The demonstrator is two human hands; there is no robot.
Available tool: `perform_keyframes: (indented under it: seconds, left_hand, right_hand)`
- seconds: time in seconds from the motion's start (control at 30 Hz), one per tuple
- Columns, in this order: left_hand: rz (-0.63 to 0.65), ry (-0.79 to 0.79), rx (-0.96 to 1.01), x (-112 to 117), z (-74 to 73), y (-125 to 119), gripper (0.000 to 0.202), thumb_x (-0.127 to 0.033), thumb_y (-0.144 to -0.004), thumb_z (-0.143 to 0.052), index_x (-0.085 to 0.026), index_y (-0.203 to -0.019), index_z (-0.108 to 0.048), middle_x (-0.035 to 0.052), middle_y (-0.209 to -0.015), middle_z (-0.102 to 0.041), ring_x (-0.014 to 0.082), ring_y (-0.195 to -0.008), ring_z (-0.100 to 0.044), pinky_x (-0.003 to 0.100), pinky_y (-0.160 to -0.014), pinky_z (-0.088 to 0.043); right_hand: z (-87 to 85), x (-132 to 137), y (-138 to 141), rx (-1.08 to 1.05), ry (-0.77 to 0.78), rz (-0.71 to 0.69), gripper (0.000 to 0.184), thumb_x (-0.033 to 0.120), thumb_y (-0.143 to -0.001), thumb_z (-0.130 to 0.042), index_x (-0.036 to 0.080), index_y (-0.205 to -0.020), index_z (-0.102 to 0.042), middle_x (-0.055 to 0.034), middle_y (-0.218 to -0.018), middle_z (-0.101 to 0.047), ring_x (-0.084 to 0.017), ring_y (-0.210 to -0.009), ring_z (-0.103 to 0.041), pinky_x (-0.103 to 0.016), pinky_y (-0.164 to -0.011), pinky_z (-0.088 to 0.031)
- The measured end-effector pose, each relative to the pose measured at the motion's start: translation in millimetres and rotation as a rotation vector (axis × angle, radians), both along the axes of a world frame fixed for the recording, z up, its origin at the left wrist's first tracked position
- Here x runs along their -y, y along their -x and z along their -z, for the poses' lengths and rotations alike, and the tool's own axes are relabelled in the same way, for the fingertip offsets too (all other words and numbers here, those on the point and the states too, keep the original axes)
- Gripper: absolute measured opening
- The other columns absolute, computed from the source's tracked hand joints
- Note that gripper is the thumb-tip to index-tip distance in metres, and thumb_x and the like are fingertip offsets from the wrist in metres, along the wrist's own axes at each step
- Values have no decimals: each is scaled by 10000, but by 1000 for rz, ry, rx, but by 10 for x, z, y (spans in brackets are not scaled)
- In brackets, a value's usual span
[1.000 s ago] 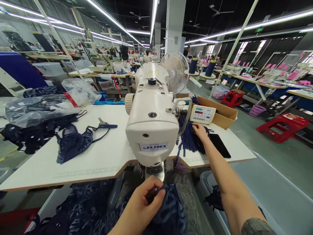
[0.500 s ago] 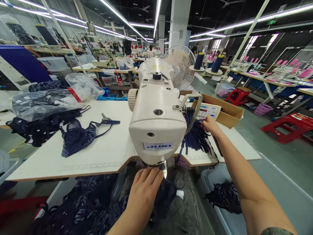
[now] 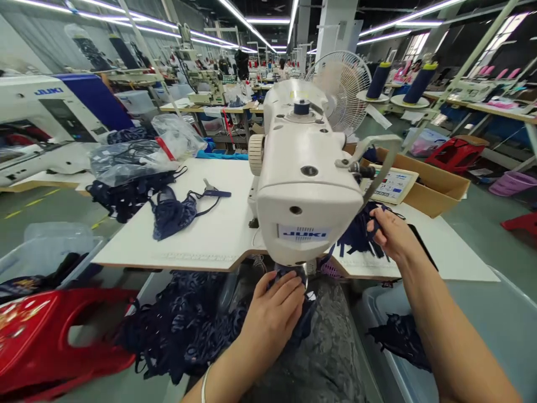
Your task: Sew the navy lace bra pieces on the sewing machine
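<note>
A white sewing machine [image 3: 308,193] marked JUKI stands before me. Under its head, my left hand [image 3: 274,308] is closed on a navy garment [image 3: 305,327]; part of the cloth hangs below the hand, and the fingertips cover the rest. At the right of the machine, my right hand [image 3: 388,229] has its fingers curled in a pinch at the bundle of navy straps [image 3: 354,235], with dark strap between them. On the white tabletop [image 3: 210,238] to the left lies a navy bra [image 3: 174,212].
Behind the right hand are a control panel [image 3: 390,184] and a cardboard box [image 3: 442,193]. A dark flat object [image 3: 422,246] lies beside my right wrist. Navy garments [image 3: 184,319] are heaped below the table, near a red stool [image 3: 37,336]. A grey bin [image 3: 470,330] stands at right.
My right hand has come down from the control panel to the navy straps. My left hand stays on the garment under the machine head. The view has turned left.
</note>
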State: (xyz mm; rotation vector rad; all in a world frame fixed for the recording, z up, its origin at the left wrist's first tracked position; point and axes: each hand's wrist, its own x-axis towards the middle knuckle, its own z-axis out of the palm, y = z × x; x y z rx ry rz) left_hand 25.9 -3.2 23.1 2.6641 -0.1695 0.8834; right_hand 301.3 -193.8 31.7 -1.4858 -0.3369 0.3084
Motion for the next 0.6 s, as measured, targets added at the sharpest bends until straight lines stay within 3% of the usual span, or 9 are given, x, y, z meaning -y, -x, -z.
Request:
perform_keyframes:
  seconds: [0.1, 0.17, 0.27, 0.43, 0.6]
  left_hand:
    - [77, 70, -15, -107, 16, 39, 214, -157, -992, -486, -206, -1152, -620, 5, -1156, -699, 138, -1152, -609, 309, -1135, -221]
    - [115, 129, -36, -182, 57, 68, 232, -142, -980, -513, -206, -1183, -606, 7, -1169, -694, 127, -1164, -604, 302, -1153, -220]
    - [161, 250, -43, -275, 134, 105, 254, -112, -964, -526, -204, -1188, -602, 17, -1164, -696, 124, -1154, -613, 321, -1173, -252]
    - [169, 492, 4, -340, 232, 134, 271, -83, -946, -528, -213, -1166, -620, 14, -1137, -702, 127, -1092, -650, 350, -1135, -384]
    - [195, 456, 6, -344, 256, 120, 300, -80, -938, -542, -219, -1195, -613, 16, -1152, -695, 135, -1112, -640, 368, -1141, -387]
  right_hand:
    - [-120, -182, 416, -261, -234, -138, 516, 441, -565, -932, 203, -879, -600, 8, -768, -708, -38, -467, -572, -79, -448, -497]
    - [-158, -296, 665, -342, -261, -198, 511, 370, -567, -949, 189, -902, -608, -6, -773, -713, -59, -514, -629, -86, -497, -538]
    - [-158, -407, 914, -402, -296, -248, 447, 354, -639, -918, 180, -888, -591, 17, -696, -685, -45, -421, -584, -74, -410, -499]
    - [-69, -454, 1038, -384, -300, -260, 384, 420, -740, -838, 165, -806, -558, 25, -645, -667, -19, -290, -451, -91, -281, -391]
    - [80, -619, 1098, -423, -309, -211, 451, 451, -659, -878, 160, -772, -553, 26, -628, -655, -41, -321, -488, -115, -298, -439]
